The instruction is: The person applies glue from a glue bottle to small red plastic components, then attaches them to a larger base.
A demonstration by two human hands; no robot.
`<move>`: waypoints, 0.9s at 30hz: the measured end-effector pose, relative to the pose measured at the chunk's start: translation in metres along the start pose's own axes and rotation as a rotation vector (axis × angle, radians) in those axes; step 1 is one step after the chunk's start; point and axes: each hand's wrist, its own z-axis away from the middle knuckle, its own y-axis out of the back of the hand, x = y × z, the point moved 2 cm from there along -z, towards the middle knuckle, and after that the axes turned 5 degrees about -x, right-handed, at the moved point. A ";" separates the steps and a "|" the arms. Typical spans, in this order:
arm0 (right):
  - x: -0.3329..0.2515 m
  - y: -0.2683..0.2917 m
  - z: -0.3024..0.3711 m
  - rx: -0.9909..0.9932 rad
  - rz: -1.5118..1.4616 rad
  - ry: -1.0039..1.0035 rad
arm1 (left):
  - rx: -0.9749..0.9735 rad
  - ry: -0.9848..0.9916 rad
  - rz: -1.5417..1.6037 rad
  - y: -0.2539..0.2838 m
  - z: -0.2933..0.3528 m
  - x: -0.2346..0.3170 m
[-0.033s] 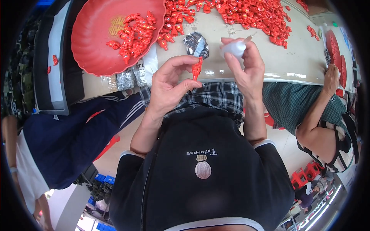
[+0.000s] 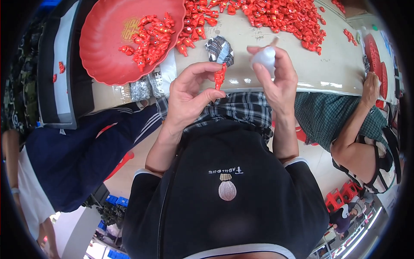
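My left hand (image 2: pixel 189 93) pinches a small red figurine (image 2: pixel 220 77) upright between thumb and fingertips, above the near edge of the table. To its right, my right hand (image 2: pixel 278 77) is closed round a whitish squeeze bottle (image 2: pixel 264 59) whose narrow tip points up and away from me. Bottle and figurine are apart. Just beyond the figurine lies a crumpled patterned cloth (image 2: pixel 219 50) in dark and light blue. A scalloped red tray (image 2: pixel 99 52) at the far left holds several similar red figurines (image 2: pixel 153 41).
A large heap of small red pieces (image 2: pixel 284 21) covers the back of the table (image 2: pixel 336 69). Below the tray sits a clear bag of grey bits (image 2: pixel 140 90). One person's arm (image 2: pixel 353 116) rests at the right edge; another person (image 2: pixel 82 151) is on the left.
The bottle in my right hand has tilted so its tip stands more upright, and the hand has shifted slightly. My left hand and the figurine stay nearly still.
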 end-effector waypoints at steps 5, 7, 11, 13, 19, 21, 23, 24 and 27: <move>-0.019 0.012 0.019 -0.040 -0.008 -0.023 | 0.071 0.081 0.031 0.001 0.000 0.001; -0.022 0.014 0.025 -0.044 -0.029 -0.055 | 0.048 0.074 0.004 0.003 -0.001 -0.001; -0.023 0.024 0.028 -0.096 -0.001 -0.017 | 0.034 0.116 0.153 0.003 -0.002 0.000; -0.023 0.024 0.026 -0.161 0.057 0.074 | 0.006 0.157 0.218 0.003 -0.002 -0.001; -0.030 0.020 0.029 -0.125 -0.007 0.021 | -0.034 0.084 0.156 0.003 -0.001 -0.001; -0.028 0.021 0.030 -0.110 -0.026 0.009 | -0.033 0.093 0.164 0.005 0.000 -0.003; -0.027 0.021 0.031 -0.094 -0.043 -0.005 | -0.034 0.103 0.174 0.006 0.000 -0.003; -0.027 0.022 0.031 -0.093 -0.050 -0.016 | -0.034 0.106 0.194 0.006 -0.001 -0.003; -0.026 0.022 0.031 -0.086 -0.081 -0.035 | -0.050 0.110 0.255 0.006 -0.001 -0.004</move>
